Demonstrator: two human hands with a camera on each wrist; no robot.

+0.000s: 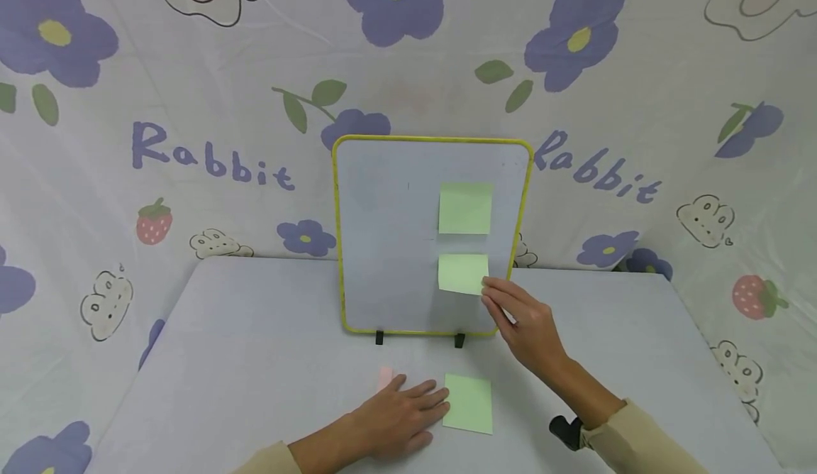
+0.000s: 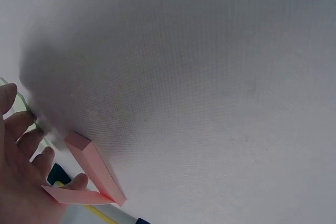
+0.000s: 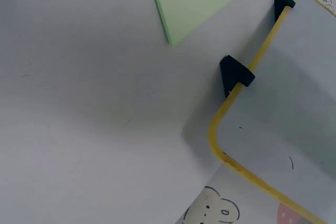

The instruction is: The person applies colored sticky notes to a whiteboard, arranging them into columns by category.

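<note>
A yellow-framed whiteboard (image 1: 389, 240) stands upright on the table and bears two green sticky notes. The upper note (image 1: 465, 208) lies against the board; the lower note (image 1: 462, 274) curls outward at its bottom edge. My right hand (image 1: 526, 328) pinches that lower note's bottom right corner between thumb and fingers. Fingers spread, my left hand (image 1: 403, 417) is low over the table, fingertips at the left edge of a green sticky-note pad (image 1: 469, 404). Its little finger is beside a narrow pink sticky-note pad (image 2: 94, 166), whose top sheet (image 2: 79, 197) bends up. The head view shows only part of the pink pad.
Black feet (image 1: 459, 340) support the whiteboard's bottom edge. A white cloth (image 1: 255, 382) covers the table, and a patterned curtain (image 1: 408, 69) hangs behind. A black wrist device (image 1: 565, 433) sits at the right sleeve.
</note>
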